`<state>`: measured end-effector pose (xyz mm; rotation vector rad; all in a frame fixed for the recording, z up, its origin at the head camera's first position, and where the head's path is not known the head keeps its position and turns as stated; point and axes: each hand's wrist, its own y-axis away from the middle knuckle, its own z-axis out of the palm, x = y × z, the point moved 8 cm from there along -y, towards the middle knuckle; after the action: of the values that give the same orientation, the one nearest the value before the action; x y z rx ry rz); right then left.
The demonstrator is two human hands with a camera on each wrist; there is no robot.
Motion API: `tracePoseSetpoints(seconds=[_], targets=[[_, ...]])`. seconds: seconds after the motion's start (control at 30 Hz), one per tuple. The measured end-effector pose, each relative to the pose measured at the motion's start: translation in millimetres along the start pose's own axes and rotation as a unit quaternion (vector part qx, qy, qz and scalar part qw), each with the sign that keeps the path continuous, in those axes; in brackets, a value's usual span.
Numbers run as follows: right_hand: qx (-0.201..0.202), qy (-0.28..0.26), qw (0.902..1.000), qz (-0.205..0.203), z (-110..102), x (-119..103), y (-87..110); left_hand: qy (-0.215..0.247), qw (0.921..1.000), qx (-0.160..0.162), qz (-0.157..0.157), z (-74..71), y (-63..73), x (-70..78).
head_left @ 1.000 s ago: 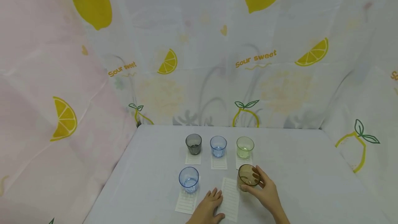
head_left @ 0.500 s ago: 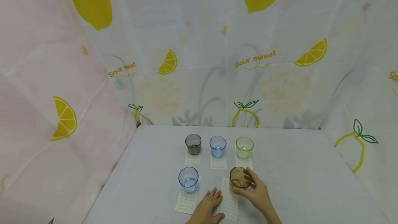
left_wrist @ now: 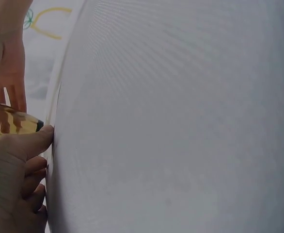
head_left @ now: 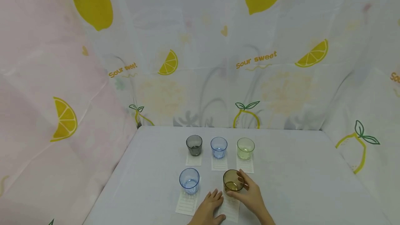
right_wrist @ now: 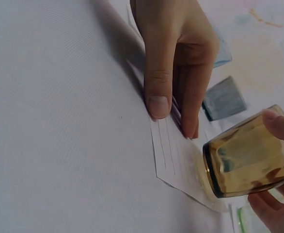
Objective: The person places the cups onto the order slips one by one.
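Observation:
My right hand (head_left: 251, 198) grips an amber glass tumbler (head_left: 232, 180), thumb on the near side and fingers round the right. The tumbler stands mouth up over the far end of a lined paper slip (head_left: 230, 214). In the right wrist view the tumbler's thick base (right_wrist: 213, 170) is close over the paper. My left hand (head_left: 207, 208) rests beside the slip, its fingertips pressing at the slip's left edge. Left of it a blue tumbler (head_left: 189, 180) stands on another slip (head_left: 186, 202).
Behind stand a dark grey tumbler (head_left: 194, 145), a second blue tumbler (head_left: 219, 147) and a pale green tumbler (head_left: 246, 148), each with a paper slip under it. The white tabletop (head_left: 300, 176) meets a lemon-print cloth (head_left: 206, 89) at the back.
My right hand has carried the amber tumbler leftward and slightly nearer, from the slip's right side to over its far end. The left hand has stayed in place.

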<state>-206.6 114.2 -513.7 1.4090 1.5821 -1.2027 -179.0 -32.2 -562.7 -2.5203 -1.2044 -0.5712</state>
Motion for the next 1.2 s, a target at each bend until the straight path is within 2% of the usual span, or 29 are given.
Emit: tracePoseSetpoints(seconds=[0.27,0.67,1.03,1.2], targets=[[-0.001,0.018,0.9995,-0.027,10.2,0.1,1.8,-0.03,0.9995,0.004,0.013,-1.2,0.0,3.2],[0.011,0.055,0.9967,-0.058,10.2,-1.2,5.8,-0.032,0.9991,0.013,0.026,-3.4,-1.0,5.7],[-0.003,0.052,0.9975,-0.048,9.4,-1.0,10.9,-0.05,0.998,0.016,0.036,-2.6,-0.9,5.8],[-0.01,0.03,0.9986,-0.042,8.9,-0.6,11.3,-0.046,0.9983,0.013,0.033,-2.1,-1.3,5.5]])
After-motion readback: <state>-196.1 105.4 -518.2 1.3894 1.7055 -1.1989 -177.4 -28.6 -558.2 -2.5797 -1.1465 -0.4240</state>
